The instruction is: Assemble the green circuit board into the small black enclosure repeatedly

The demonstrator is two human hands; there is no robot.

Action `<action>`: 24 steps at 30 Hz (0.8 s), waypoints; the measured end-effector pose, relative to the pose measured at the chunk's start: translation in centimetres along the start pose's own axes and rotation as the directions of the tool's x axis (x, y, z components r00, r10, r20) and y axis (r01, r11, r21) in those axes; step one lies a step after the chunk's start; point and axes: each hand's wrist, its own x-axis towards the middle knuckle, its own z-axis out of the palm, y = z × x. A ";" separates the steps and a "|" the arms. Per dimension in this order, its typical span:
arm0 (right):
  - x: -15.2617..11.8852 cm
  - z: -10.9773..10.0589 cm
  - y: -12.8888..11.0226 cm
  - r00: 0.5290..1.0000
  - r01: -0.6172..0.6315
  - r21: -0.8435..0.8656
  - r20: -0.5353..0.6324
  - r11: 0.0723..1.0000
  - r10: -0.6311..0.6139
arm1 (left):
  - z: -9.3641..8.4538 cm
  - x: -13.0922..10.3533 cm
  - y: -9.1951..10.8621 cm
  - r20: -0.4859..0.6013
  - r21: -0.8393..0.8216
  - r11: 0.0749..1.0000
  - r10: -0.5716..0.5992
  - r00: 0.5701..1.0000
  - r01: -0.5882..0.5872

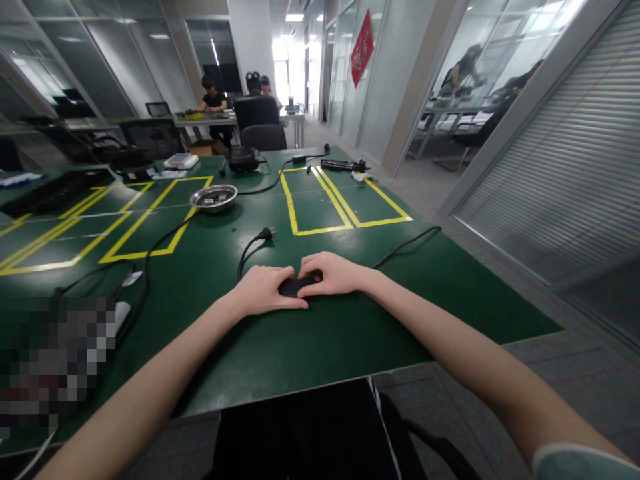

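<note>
A small black power adapter [294,287] rests on or just above the green table, between my two hands. My left hand [265,288] grips its left end, thumb along the near side. At the other end, my right hand [330,275] is closed around it with thumb and fingers. A black cord with a plug [267,233] curves out from beside my left hand. Past my right wrist a thin black cable [407,245] stretches over the tabletop to the right. My fingers hide part of the adapter and where the cords join it.
Yellow tape outlines [295,233] mark the green table [320,353]. A metal bowl [213,199] with small items stands beyond my hands. A black folded tripod-like object [345,165] lies at the far edge. Cords run along the left. People sit at a further table.
</note>
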 end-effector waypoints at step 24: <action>0.2 0.8 -0.6 0.993 -0.099 -0.194 -0.084 0.976 0.084 | 0.9 -0.2 -1.5 -0.185 0.077 0.993 0.100 0.978 -0.087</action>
